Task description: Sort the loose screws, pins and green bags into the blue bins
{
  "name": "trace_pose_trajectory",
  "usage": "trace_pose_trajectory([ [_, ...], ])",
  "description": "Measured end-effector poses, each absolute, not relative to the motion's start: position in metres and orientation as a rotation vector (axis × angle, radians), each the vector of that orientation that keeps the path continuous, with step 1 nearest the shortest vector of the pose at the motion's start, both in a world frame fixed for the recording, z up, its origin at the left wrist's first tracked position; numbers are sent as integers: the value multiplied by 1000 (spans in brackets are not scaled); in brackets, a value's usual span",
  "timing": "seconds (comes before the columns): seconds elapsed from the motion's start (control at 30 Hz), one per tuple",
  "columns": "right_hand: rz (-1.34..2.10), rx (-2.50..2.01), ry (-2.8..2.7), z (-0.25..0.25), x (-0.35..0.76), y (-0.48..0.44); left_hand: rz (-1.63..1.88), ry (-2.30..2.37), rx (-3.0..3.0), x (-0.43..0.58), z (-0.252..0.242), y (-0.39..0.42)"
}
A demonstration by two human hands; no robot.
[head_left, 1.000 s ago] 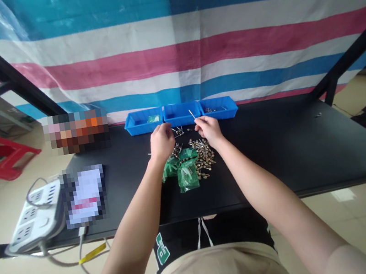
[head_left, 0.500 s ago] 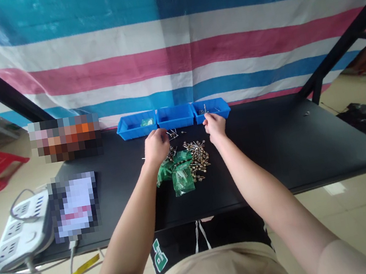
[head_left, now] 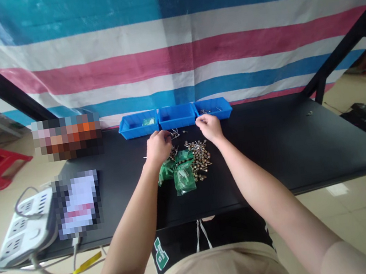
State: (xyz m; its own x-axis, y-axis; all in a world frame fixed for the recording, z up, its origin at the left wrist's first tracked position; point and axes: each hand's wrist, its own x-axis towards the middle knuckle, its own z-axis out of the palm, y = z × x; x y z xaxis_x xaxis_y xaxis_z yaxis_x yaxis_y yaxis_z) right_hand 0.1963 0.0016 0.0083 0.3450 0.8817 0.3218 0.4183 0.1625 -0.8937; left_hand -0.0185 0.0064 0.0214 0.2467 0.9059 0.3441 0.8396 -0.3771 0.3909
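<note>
My left hand [head_left: 159, 147] is closed, fingers curled, at the left of a small scatter of metal pins with rounded heads [head_left: 175, 133]. Whatever it grips is hidden by the fingers. My right hand [head_left: 211, 128] is in front of the right blue bin [head_left: 221, 114], fingers drawn together with nothing visible in them. A few metal pins lie inside that bin. Between my forearms is a larger heap of metal pins with rounded heads [head_left: 200, 155]. Green plastic packets [head_left: 184, 178] holding small pale pieces lie against its left side.
The middle blue bin [head_left: 177, 121] and left blue bin [head_left: 138, 131], the latter with a green packet, line the back. A white power strip [head_left: 26, 226] and a blurred-out flat item [head_left: 78, 202] are at left. Black posts [head_left: 336, 50] flank the table; a striped sheet hangs behind.
My right hand has moved left and slightly down from the right bin. The metal pin that stuck up above its fingers no longer shows there. The left hand has barely moved.
</note>
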Motion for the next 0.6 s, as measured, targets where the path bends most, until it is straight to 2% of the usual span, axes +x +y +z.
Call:
trace_pose_trajectory([
  [0.13,291,-1763,-1647,17,183,-15,693,1789,2390,-19,20,5],
  [0.27,155,-1842,-1823,15,174,-21,673,1894,2349,-20,17,4],
  [0.6,268,-1734,-1859,3,165,-17,369,1900,2341,-16,23,-1],
])
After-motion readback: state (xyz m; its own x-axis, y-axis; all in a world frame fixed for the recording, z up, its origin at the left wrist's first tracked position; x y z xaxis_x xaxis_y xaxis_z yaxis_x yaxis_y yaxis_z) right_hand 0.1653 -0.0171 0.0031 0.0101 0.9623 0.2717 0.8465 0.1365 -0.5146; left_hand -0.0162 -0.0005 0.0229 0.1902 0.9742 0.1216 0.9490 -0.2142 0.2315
